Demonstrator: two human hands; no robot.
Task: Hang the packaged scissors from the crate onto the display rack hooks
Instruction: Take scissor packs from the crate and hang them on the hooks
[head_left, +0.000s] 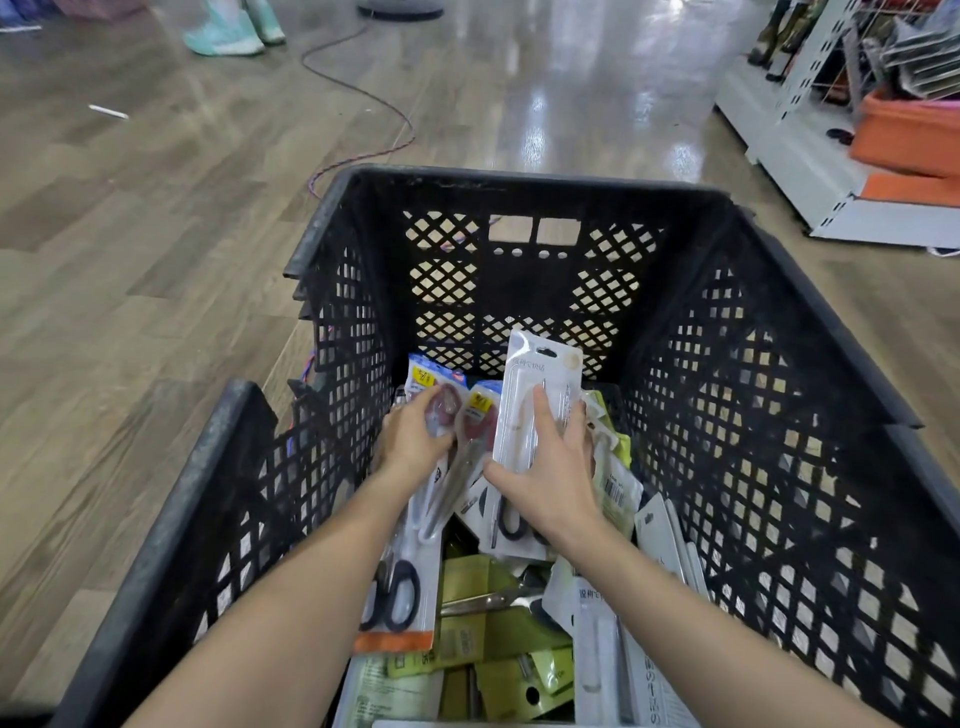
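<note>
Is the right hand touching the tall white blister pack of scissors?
Touching. The head view shows the right hand with thumb and fingers wrapped around the tall white blister pack.

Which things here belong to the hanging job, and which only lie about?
Belong to the job:
- black crate
- white scissors pack, held by right hand
- red-handled scissors packs, under left hand
- display rack

Lying about:
- cable
- orange bin
</note>
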